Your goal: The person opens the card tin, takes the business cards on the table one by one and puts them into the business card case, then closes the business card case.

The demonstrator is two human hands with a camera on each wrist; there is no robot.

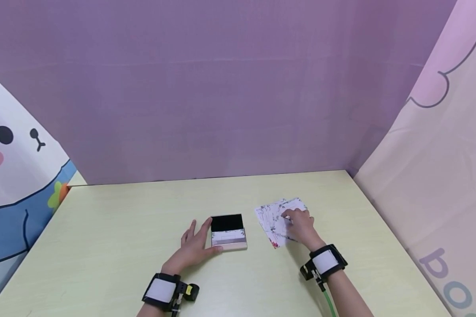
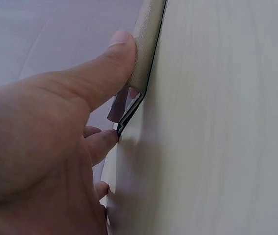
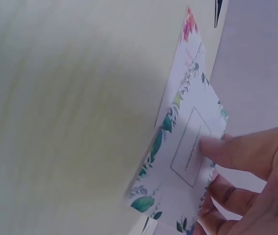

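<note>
Cards (image 1: 277, 216) with floral borders lie fanned on the tabletop (image 1: 119, 229) under the right hand (image 1: 300, 225), whose curled fingers pinch the top one. Just left of them sits a small card box (image 1: 228, 232), black in its far half with pale card faces showing nearer; the left hand (image 1: 193, 247) steadies its left edge, fingers straight, thumb along its near side. Bare tabletop spreads wide left of that hand and beyond both, to the purple backdrop (image 1: 222, 88).

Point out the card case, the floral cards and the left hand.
card case (image 1: 227, 223), head view, on its black lid.
floral cards (image 1: 270, 216), head view, on the printed face left of the fingers.
left hand (image 1: 193, 247), head view, on the back of the hand beside the case.
</note>
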